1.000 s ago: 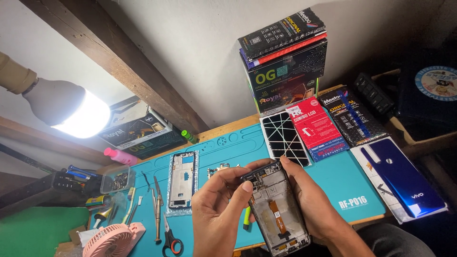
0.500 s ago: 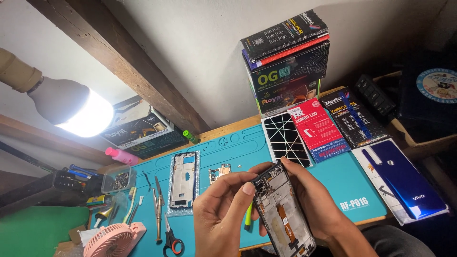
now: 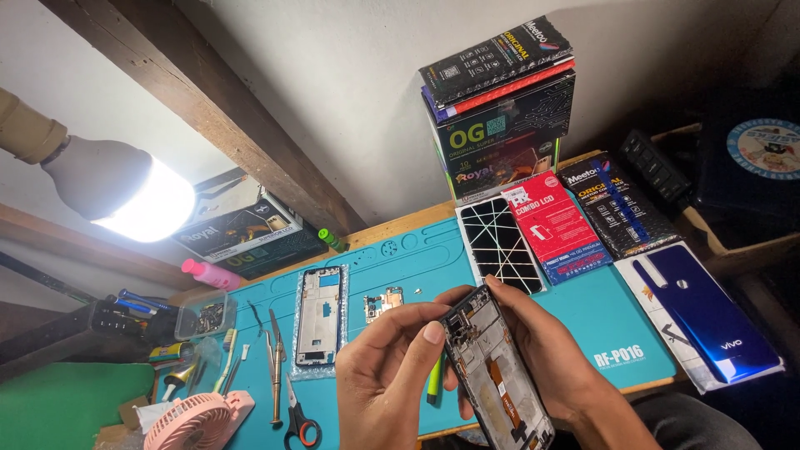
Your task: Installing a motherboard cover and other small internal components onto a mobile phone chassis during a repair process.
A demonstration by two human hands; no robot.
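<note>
Nearest to the camera, the opened phone (image 3: 498,379) is held above the front edge of the teal work mat (image 3: 433,258), its back cover off and its inner frame and boards showing. The right hand (image 3: 550,362) is closed around its right edge and carries it from behind, while the left hand (image 3: 385,375) is curled at its left edge, the thumb and the index fingertip pressing near the upper end. The phone is thin, stiff and light, but it seems fragile: the small parts and an orange flex strip lie open, so a safe hold is on the long metal edges only, not on the inside. A green pen-like tool (image 3: 434,386) lies just below the left hand on the mat.

Further on the mat there are scissors (image 3: 298,417) and tweezers (image 3: 275,379) at the left, beside a pink fan (image 3: 193,421). Behind them lies an empty phone frame (image 3: 318,315) in clear wrap, and near it a small board piece (image 3: 382,303). At the right rests a blue back cover (image 3: 704,321). Farthest, a stack of boxes (image 3: 500,104) stands at the wall, and a bright lamp bulb (image 3: 125,192) hangs at the left
</note>
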